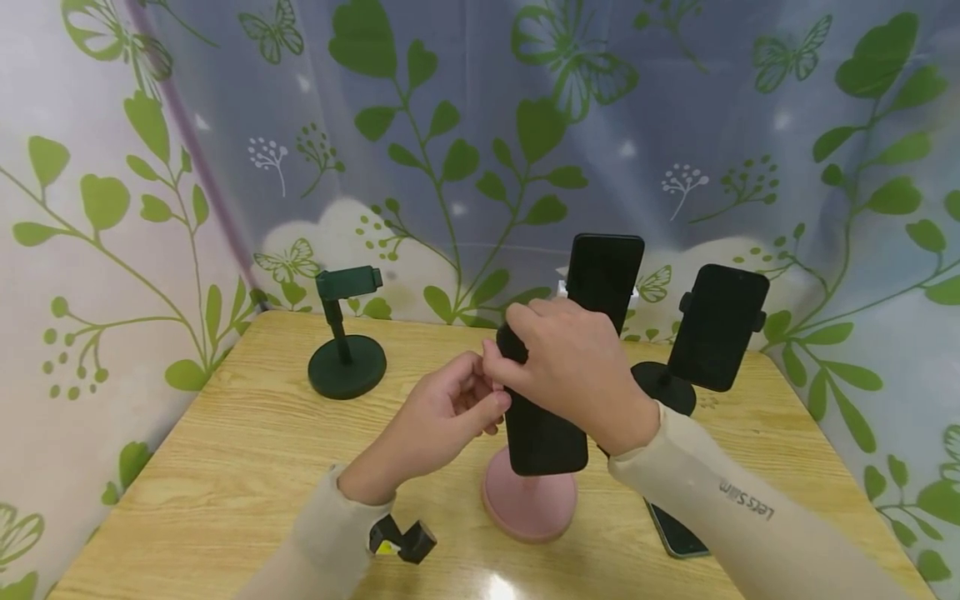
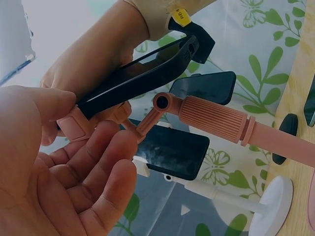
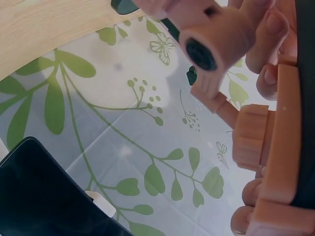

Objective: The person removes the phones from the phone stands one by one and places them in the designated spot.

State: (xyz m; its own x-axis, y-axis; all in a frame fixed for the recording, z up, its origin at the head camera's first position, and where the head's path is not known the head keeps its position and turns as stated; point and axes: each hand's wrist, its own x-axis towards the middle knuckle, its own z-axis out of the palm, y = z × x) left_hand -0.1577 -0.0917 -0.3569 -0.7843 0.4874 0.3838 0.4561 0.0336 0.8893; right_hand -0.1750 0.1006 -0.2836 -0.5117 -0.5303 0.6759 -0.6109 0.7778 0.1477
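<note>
A black phone (image 1: 546, 433) sits in the clamp (image 2: 78, 125) of a pink phone stand (image 1: 528, 500), tilted over the round base. My right hand (image 1: 573, 367) grips the phone's upper part from above, its thumb across the front. In the right wrist view, fingertips (image 3: 248, 206) curl at the clamp's edge behind the phone. My left hand (image 1: 450, 408) is at the phone's left edge, its thumb and curled fingers pinching the clamp's end. The stand's jointed arm (image 2: 147, 123) runs from the clamp's back to the ribbed pole (image 2: 211, 118).
A dark green phone stand (image 1: 347, 367) stands at the back left, its holder bare. Behind the hands, a white stand (image 2: 275, 206) bears another phone (image 1: 603, 271). At right, a black stand (image 1: 663, 387) holds a phone (image 1: 718, 329); another phone (image 1: 678, 533) lies flat under the right forearm.
</note>
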